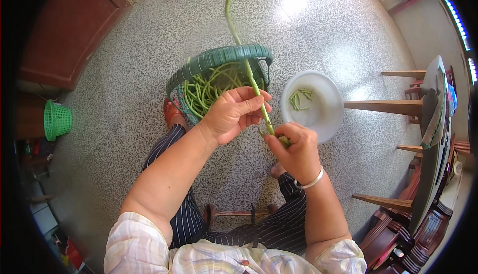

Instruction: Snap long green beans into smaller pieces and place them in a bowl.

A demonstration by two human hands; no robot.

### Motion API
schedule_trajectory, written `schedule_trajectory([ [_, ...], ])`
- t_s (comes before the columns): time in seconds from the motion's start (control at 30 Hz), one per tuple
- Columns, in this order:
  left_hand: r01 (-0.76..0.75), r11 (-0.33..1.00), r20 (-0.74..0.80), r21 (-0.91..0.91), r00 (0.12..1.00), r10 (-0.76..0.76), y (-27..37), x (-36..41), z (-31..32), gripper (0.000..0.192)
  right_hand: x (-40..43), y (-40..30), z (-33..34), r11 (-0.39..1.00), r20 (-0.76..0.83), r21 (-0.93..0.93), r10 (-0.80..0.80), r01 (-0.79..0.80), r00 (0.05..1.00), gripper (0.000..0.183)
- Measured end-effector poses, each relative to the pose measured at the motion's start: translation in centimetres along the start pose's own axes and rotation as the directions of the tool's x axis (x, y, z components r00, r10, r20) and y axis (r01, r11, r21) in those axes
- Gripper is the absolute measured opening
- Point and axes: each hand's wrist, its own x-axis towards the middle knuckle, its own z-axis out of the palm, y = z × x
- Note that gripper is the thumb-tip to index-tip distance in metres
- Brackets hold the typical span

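A long green bean (252,80) runs from my hands up past the handle of a green woven basket (220,57), its far end curling over the floor. My left hand (239,111) pinches the bean between thumb and fingers. My right hand (293,143) grips its lower end and has short cut or snapped bean pieces (285,141) bunched in the fingers. Many long beans (203,91) lie in the basket, partly hidden by my left hand. To the right of the basket, a whitish plastic basin (328,106) holds several short bean pieces (298,99).
Speckled floor surrounds the basket and basin. A table with wooden legs (388,106) stands at the right, with dark wooden furniture (381,236) below it. At the left are a green plastic basket (58,120) and a reddish door (67,27). My legs flank a low wooden bar (241,212).
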Motion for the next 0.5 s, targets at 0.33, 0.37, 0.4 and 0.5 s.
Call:
schedule_trajectory([
  [0.33,0.119,0.986,-0.199,-0.114,0.97,-0.14,-0.4,0.4,-1.3,0.011,0.5,-0.5,-1.7,0.893,0.182,0.419,-0.258,0.163,0.949,0.008],
  [0.37,0.109,0.981,-0.248,-0.16,0.958,-0.147,-0.4,0.6,-1.5,0.011,0.3,-0.4,-2.0,0.893,0.184,0.419,-0.262,0.166,0.947,0.008],
  [0.4,0.076,0.985,-0.246,-0.157,0.963,-0.113,-0.1,0.8,-1.3,0.009,-0.1,-0.1,-2.2,0.761,0.127,0.643,-0.222,0.09,0.967,0.009],
  [0.5,0.078,0.987,-0.152,-0.141,0.983,-0.099,-0.1,0.3,-0.5,0.009,-0.4,0.3,-2.2,0.48,0.057,0.877,-0.04,-0.03,0.998,0.012],
])
